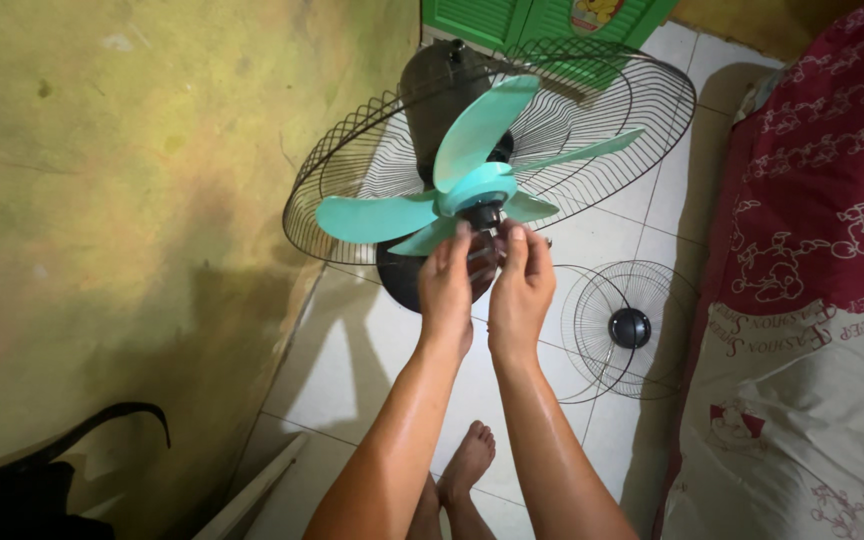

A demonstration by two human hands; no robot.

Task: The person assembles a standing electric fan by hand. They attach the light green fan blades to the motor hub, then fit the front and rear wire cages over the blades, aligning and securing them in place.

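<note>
Nearest, at the bottom edge: one bare foot (467, 462) on the white tiled floor (352, 350), toes forward. Two bare forearms rising from there, side by side. Left hand (446, 292) and right hand (520, 288) raised close together, just apart, fingertips meeting at the dark cap (483, 215) at the front of the fan hub. Grip of both hands narrow, fingers pinched on that one cap from either side; thumbs hidden behind the hands.

Just beyond: one teal fan blade wheel (472, 185), five blades counted, mounted in front of one black motor housing (444, 85). Behind the blades, one black wire rear guard (592, 110), round, tilted toward the camera, still on the fan. Below the hands, part of a dark round base (399, 275), mostly hidden.

Lower right, on the floor and well apart from the fan: one loose wire front guard (629, 328) with a black centre disc, lying flat beside the bed (812, 300). Bed covered in red and white printed cloth.

Left: yellow-green stained wall (102, 200). Farthest, at the top: green slatted door (542, 18).
</note>
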